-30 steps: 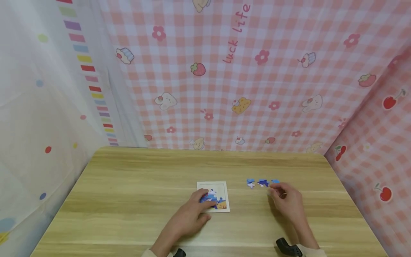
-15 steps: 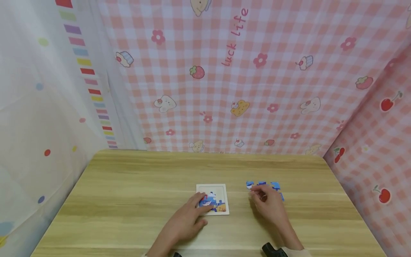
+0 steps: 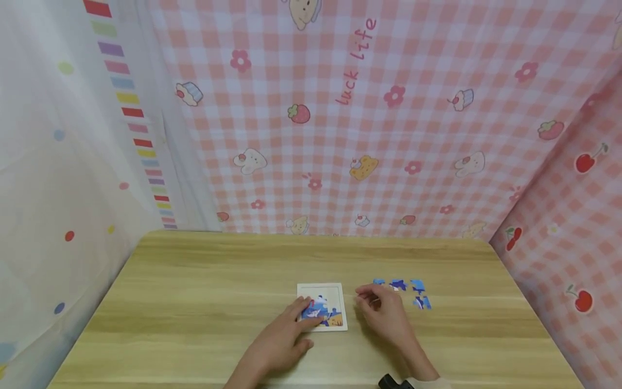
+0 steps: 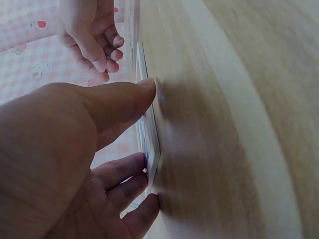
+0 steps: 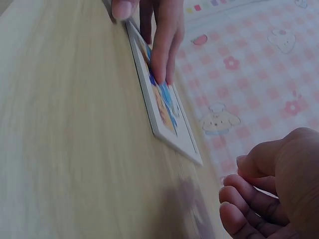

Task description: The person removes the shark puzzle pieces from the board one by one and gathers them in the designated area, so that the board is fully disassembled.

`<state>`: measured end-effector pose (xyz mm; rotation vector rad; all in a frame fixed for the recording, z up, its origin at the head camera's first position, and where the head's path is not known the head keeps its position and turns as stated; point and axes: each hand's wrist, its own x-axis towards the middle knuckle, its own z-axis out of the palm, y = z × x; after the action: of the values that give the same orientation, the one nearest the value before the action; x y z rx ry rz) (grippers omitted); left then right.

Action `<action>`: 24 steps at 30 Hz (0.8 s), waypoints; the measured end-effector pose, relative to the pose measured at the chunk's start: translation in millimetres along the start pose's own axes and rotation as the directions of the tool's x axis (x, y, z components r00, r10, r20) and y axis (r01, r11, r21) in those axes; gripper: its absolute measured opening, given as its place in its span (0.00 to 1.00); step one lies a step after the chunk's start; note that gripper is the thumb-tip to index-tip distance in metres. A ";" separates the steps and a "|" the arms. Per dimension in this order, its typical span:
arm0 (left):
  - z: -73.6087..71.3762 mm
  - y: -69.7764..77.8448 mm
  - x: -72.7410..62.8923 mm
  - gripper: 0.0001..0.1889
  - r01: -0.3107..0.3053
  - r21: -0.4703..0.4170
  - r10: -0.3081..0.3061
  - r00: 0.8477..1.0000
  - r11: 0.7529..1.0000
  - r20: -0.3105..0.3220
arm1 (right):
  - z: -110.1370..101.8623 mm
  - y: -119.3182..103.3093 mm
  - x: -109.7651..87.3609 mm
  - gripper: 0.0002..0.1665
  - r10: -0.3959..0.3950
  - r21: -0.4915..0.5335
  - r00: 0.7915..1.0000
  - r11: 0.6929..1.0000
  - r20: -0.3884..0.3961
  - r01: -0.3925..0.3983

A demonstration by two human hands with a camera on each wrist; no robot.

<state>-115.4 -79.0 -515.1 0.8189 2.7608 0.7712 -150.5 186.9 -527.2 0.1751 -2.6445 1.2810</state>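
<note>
table (image 3: 170, 302): wide passage left of and behind frame (image 3: 332, 292). left hand (image 3: 279, 346) obstructs frame's near left corner. narrow gap between frame and right hand (image 3: 386, 313); pieces (image 3: 418, 285) lie beyond that hand. curtain (image 3: 311, 140) bounds the rear.

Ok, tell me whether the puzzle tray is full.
Partly full: the tray shows bare backing above its joined pieces.

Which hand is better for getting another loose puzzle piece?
Probably the right hand: it is beside the loose pieces, though I can't tell if it already holds one. The left hand is farther away, with its fingers on the puzzle board.
</note>
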 end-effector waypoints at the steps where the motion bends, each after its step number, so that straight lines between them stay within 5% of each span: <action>1: 0.2 0.0 0.0 0.26 -0.005 0.003 0.005 1.000 1.000 -0.004 | 1.6 -1.4 0.4 0.08 -0.004 0.007 1.000 1.000 0.002 0.004; 14: 5.1 -3.9 4.0 0.25 0.010 -0.002 -0.010 1.000 1.000 -0.003 | 22.4 -18.9 1.3 0.09 0.000 0.066 0.994 0.998 0.109 -0.007; 24: 4.1 -2.0 1.1 0.25 0.004 -0.008 -0.004 1.000 1.000 -0.010 | 44.5 -21.3 -2.1 0.10 -0.075 0.040 0.983 0.997 0.169 0.069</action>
<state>-116.1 -78.0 -519.7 0.8095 2.7650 0.7872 -150.0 138.8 -538.4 0.3996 -2.7298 1.3437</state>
